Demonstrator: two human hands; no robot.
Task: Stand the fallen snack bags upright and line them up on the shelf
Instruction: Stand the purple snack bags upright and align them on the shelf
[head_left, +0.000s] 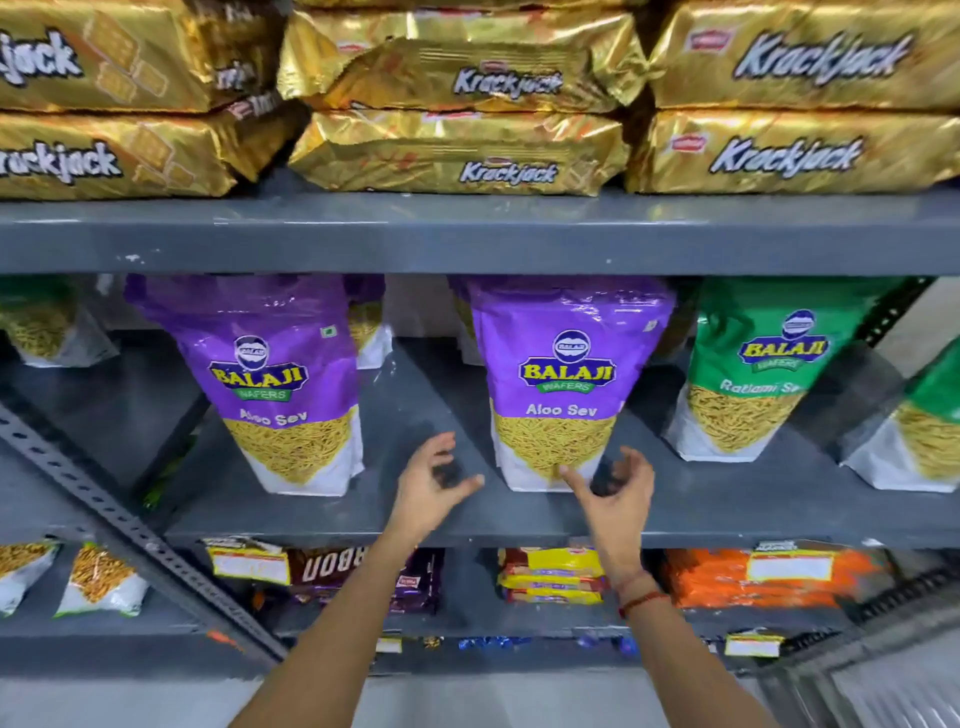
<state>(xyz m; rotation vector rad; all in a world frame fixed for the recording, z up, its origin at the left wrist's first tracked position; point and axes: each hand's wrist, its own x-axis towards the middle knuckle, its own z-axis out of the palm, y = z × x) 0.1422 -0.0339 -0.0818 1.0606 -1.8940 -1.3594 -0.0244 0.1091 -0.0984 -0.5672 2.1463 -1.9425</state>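
Two purple Aloo Sev bags stand upright on the grey middle shelf (519, 514): one on the left (280, 384), one on the right (563, 384). A green Ratlami Sev bag (753, 374) stands upright to their right, and another green bag (919, 441) leans at the far right edge. My left hand (434, 486) hovers open over the bare shelf between the purple bags. My right hand (615, 493) is open just in front of the right purple bag's lower corner, its thumb at the bag's base. Neither hand holds anything.
More bags stand behind the purple ones and at the far left (47, 322). Gold Krackjack packs (457, 150) are stacked on the shelf above. Biscuit and snack packs (553, 574) fill the shelf below. A perforated steel brace (104, 499) runs diagonally at the left.
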